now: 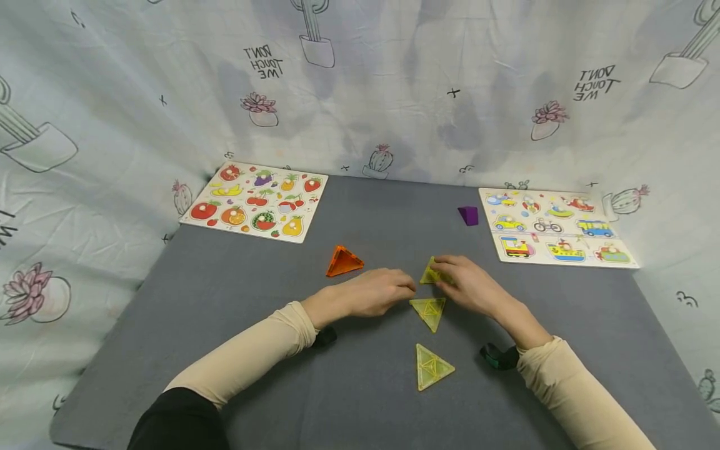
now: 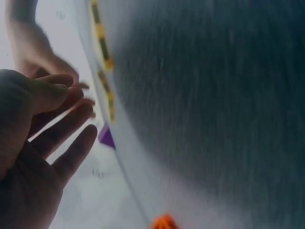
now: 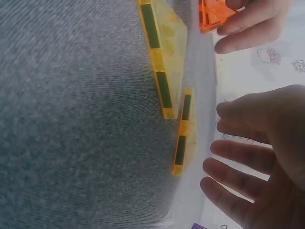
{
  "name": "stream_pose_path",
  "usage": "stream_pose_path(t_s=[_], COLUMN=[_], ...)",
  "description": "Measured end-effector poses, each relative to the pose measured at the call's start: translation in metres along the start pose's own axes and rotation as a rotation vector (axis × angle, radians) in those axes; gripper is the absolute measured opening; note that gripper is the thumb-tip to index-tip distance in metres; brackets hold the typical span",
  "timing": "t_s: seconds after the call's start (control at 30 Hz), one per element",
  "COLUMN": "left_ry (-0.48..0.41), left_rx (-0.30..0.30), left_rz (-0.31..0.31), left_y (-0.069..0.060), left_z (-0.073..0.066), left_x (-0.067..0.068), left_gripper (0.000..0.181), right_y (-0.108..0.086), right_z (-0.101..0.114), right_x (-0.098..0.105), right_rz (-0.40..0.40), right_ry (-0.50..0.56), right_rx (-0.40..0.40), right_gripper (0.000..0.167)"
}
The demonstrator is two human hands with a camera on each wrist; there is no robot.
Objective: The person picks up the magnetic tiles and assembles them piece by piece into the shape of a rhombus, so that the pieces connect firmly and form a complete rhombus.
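Three translucent yellow triangular magnetic tiles lie on the grey table. The far tile (image 1: 429,274) is partly hidden by my right hand (image 1: 471,286), whose fingers are over or beside it; contact cannot be told. Below it is the middle tile (image 1: 430,311), and the near tile (image 1: 432,367) lies closest to me. My left hand (image 1: 374,292) hovers left of the middle tile with loosely bent fingers and holds nothing. In the right wrist view, two yellow tiles stretch past the right hand's relaxed, spread fingers (image 3: 233,179). An orange triangular piece (image 1: 343,261) sits beyond the left hand.
A purple block (image 1: 469,215) stands at the back right. Beside it lies a vehicle puzzle board (image 1: 554,228). A fruit puzzle board (image 1: 255,203) is at the back left. Printed white cloth (image 1: 394,94) hangs behind the table (image 1: 270,375).
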State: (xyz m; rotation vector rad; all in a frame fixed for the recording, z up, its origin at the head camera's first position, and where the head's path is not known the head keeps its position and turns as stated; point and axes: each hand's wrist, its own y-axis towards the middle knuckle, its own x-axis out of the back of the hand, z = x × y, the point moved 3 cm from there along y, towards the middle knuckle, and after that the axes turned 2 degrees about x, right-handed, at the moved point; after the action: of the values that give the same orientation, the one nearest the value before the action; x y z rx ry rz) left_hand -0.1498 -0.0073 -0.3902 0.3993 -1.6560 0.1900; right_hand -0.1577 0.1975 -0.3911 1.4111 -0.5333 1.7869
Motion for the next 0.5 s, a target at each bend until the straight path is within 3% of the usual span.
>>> stream_pose_path(t_s=[0.1, 0.23, 0.37, 0.5], left_ry=[0.023, 0.106, 0.165, 0.164], left_rx=[0.008, 0.112, 0.208, 0.235], left_rz=[0.045, 0.082, 0.172, 0.32], left_y=[0.006, 0.014, 0.024, 0.032], left_z=[-0.005, -0.001, 0.004, 0.004], left_x=[-0.006, -0.011, -0.013, -0.017], left_gripper=[0.027, 0.031, 0.041, 0.049], right_y=[-0.001, -0.004, -0.006, -0.008], right_z=[0.0, 0.003, 0.004, 0.003], right_x=[-0.002, -0.003, -0.004, -0.006], right_rz=[-0.025, 0.005, 0.082, 0.145], right_ry=[-0.019, -0.039, -0.064, -0.088], right_rx=[-0.011, -0.086, -0.195, -0.254], right_gripper=[0.028, 0.01, 0.034, 0.043])
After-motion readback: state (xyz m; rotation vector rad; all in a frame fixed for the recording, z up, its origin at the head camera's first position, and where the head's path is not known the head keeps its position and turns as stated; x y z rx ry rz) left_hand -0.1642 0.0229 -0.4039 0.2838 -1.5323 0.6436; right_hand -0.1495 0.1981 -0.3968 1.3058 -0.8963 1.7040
